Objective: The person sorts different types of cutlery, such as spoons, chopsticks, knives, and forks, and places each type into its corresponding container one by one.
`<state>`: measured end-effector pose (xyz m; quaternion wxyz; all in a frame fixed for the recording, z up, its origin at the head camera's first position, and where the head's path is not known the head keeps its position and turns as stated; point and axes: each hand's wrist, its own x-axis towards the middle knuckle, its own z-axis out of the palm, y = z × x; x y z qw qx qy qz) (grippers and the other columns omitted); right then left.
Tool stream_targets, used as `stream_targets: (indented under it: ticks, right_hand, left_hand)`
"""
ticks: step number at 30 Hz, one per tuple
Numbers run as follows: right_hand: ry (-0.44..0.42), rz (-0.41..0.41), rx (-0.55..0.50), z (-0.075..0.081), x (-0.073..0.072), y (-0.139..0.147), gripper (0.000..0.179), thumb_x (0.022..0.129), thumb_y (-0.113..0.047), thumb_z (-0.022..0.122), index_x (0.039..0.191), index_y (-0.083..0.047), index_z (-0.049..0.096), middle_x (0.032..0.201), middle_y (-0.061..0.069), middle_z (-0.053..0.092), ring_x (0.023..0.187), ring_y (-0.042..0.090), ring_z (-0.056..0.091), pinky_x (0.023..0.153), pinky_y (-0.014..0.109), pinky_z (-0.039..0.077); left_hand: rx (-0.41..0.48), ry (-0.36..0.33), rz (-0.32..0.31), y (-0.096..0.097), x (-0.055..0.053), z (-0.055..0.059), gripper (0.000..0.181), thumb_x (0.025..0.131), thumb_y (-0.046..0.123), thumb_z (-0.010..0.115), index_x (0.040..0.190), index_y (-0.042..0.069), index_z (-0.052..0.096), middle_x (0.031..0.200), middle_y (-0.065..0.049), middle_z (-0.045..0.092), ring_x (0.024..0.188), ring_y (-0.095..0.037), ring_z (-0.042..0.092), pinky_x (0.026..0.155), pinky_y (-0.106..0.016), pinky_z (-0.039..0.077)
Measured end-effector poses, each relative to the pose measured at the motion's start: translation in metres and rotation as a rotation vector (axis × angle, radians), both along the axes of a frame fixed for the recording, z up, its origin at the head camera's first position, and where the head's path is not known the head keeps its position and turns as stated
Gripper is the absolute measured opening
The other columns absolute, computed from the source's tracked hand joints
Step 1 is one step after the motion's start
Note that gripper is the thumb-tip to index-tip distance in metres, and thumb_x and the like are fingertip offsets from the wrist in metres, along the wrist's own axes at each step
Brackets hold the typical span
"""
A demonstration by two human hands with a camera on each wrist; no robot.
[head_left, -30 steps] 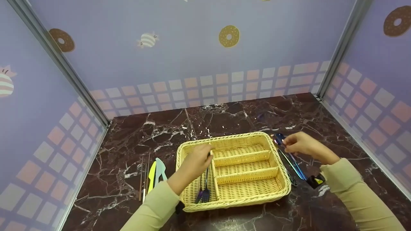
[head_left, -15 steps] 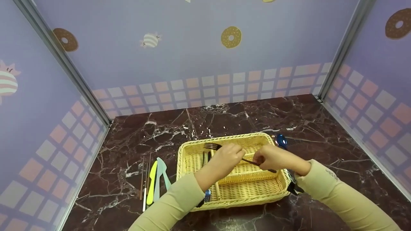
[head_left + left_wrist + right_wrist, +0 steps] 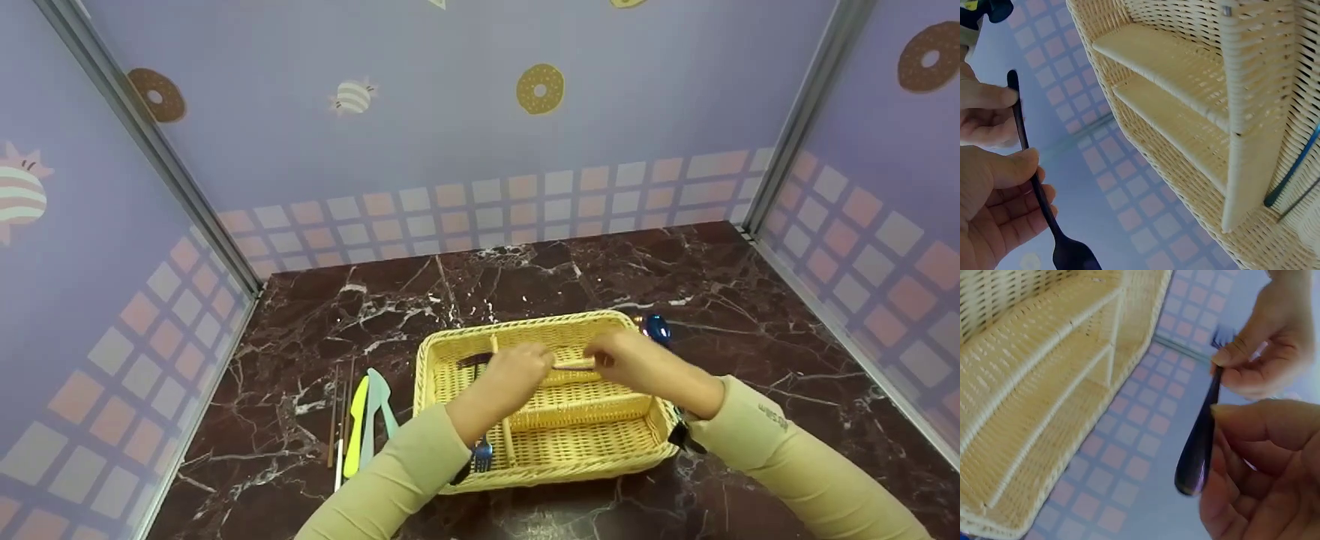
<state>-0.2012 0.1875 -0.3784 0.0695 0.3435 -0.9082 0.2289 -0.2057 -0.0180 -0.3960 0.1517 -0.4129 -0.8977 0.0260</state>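
Above the wicker basket [image 3: 577,474], both hands hold one dark fork [image 3: 1043,199] lengthwise between them. My left hand [image 3: 506,379] grips it partway along the handle, its head pointing left in the head view. The thumb and fingers of my right hand [image 3: 1264,455] pinch the handle near its rounded end [image 3: 1190,478]. In the left wrist view, the fork's head is cut off by the lower edge. A blue fork [image 3: 483,454] lies in the basket's long left compartment, partly hidden by my left arm, beside other dark cutlery.
Left of the basket lie brown chopsticks [image 3: 334,420], a yellow knife [image 3: 355,427] and pale blue-green cutlery [image 3: 377,397]. A shiny blue spoon [image 3: 658,328] rests beyond the basket's right rim, partly covered by my right arm. Patterned walls enclose the marble tabletop [image 3: 360,307].
My left hand has risen from the left compartment with the fork. My right hand has come left from the cutlery beside the basket to the fork's handle. The fork has since turned more level.
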Motion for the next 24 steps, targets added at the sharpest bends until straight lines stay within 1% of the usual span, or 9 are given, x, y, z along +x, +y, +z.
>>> stream_targets:
  ticks: [3, 6, 9, 12, 15, 19, 21, 23, 24]
  right_hand:
    - [0.126, -0.162, -0.153, 0.006, -0.001, 0.01, 0.016, 0.075, 0.011, 0.057, 0.087, 0.005, 0.066, 0.076, 0.01, 0.062, 0.067, 0.017, 0.055, 0.06, 0.028, 0.049]
    - [0.185, -0.285, -0.257, 0.009, -0.002, 0.022, 0.015, 0.08, 0.008, 0.059, 0.092, 0.004, 0.067, 0.081, 0.011, 0.063, 0.07, 0.019, 0.056, 0.063, 0.033, 0.049]
    - [0.174, -0.33, -0.277, 0.007, -0.001, 0.034, 0.015, 0.082, 0.005, 0.059, 0.094, 0.002, 0.067, 0.08, 0.009, 0.061, 0.069, 0.017, 0.053, 0.062, 0.032, 0.047]
    - [0.151, -0.351, -0.277, 0.005, -0.001, 0.041, 0.015, 0.083, 0.005, 0.057, 0.094, 0.001, 0.067, 0.077, 0.008, 0.059, 0.065, 0.014, 0.046, 0.058, 0.029, 0.041]
    - [0.159, -0.361, -0.287, 0.003, -0.002, 0.044, 0.016, 0.081, 0.008, 0.057, 0.093, 0.002, 0.067, 0.076, 0.008, 0.059, 0.064, 0.013, 0.045, 0.057, 0.027, 0.04]
    - [0.162, -0.353, -0.299, 0.001, -0.003, 0.044, 0.016, 0.08, 0.009, 0.058, 0.092, 0.002, 0.067, 0.079, 0.009, 0.063, 0.065, 0.014, 0.048, 0.058, 0.027, 0.042]
    - [0.163, -0.346, -0.302, 0.001, -0.004, 0.044, 0.016, 0.079, 0.008, 0.059, 0.092, 0.002, 0.067, 0.081, 0.01, 0.064, 0.066, 0.014, 0.05, 0.058, 0.028, 0.043]
    - [0.161, -0.34, -0.306, 0.001, -0.003, 0.044, 0.016, 0.079, 0.009, 0.06, 0.091, 0.002, 0.067, 0.082, 0.011, 0.065, 0.066, 0.014, 0.051, 0.059, 0.027, 0.044]
    - [0.159, -0.338, -0.307, 0.001, -0.003, 0.045, 0.016, 0.079, 0.009, 0.059, 0.092, 0.002, 0.067, 0.082, 0.011, 0.066, 0.066, 0.014, 0.051, 0.058, 0.027, 0.044]
  left_hand:
    - [0.2, -0.164, 0.083, -0.017, -0.01, -0.003, 0.008, 0.082, -0.001, 0.058, 0.081, 0.004, 0.065, 0.078, -0.005, 0.064, 0.068, -0.017, 0.059, 0.059, -0.022, 0.049]
    - [0.405, -0.335, 0.179, -0.038, -0.021, -0.011, 0.008, 0.078, -0.002, 0.061, 0.071, 0.002, 0.062, 0.068, -0.005, 0.06, 0.06, -0.017, 0.054, 0.055, -0.026, 0.046]
    - [0.542, -0.506, 0.308, -0.056, -0.032, -0.024, 0.019, 0.069, -0.006, 0.061, 0.055, 0.005, 0.054, 0.055, -0.002, 0.052, 0.05, -0.011, 0.045, 0.048, -0.023, 0.04]
    - [0.591, -0.709, 0.49, -0.068, -0.04, -0.039, 0.023, 0.065, -0.009, 0.058, 0.05, 0.005, 0.048, 0.05, -0.009, 0.056, 0.038, -0.007, 0.045, 0.041, -0.02, 0.043]
    - [0.57, -0.871, 0.667, -0.073, -0.047, -0.05, 0.005, 0.066, -0.01, 0.056, 0.067, -0.006, 0.057, 0.059, -0.022, 0.062, 0.032, -0.011, 0.049, 0.036, -0.023, 0.045]
    - [0.437, -0.944, 0.808, -0.071, -0.056, -0.058, 0.022, 0.065, -0.012, 0.059, 0.087, -0.013, 0.059, 0.056, -0.019, 0.062, 0.034, -0.015, 0.052, 0.035, -0.022, 0.042]
    - [0.331, -0.963, 0.861, -0.069, -0.061, -0.059, 0.008, 0.066, -0.011, 0.059, 0.073, -0.011, 0.063, 0.049, -0.014, 0.06, 0.035, -0.015, 0.053, 0.037, -0.021, 0.04]
    - [0.212, -0.973, 0.867, -0.069, -0.069, -0.064, 0.008, 0.069, -0.009, 0.059, 0.068, -0.009, 0.067, 0.048, -0.012, 0.06, 0.039, -0.016, 0.056, 0.041, -0.022, 0.039]
    - [0.134, -0.995, 0.844, -0.074, -0.082, -0.078, 0.01, 0.07, -0.007, 0.061, 0.063, -0.005, 0.068, 0.046, -0.01, 0.059, 0.04, -0.015, 0.056, 0.042, -0.022, 0.04]
